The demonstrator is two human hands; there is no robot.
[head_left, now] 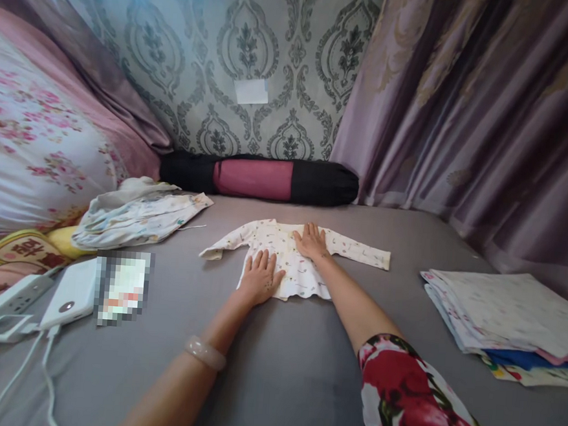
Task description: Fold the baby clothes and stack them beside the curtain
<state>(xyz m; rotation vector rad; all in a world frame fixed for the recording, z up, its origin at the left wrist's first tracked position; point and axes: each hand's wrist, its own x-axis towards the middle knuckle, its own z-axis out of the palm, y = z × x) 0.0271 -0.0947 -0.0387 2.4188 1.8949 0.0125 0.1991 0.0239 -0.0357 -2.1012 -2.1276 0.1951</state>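
Observation:
A small white long-sleeved shirt (301,279) with a scattered print lies spread flat on the grey bed sheet, its sleeves stretched out to both sides. My left hand (260,279) rests flat on the lower left of its body, fingers extended. Higher up, near the collar on the right, my right hand (312,242) presses down with its fingers spread. Neither hand grips the cloth. The left sleeve's cuff is bent downward, while the right sleeve lies nearly straight.
Folded clothes (510,313) are stacked at the right. Crumpled printed clothing (138,212) lies at the left. Nearer are a white power bank (71,292), a power strip (8,304) and cables. A black and pink rolled bag (255,177) lies along the wall between curtains.

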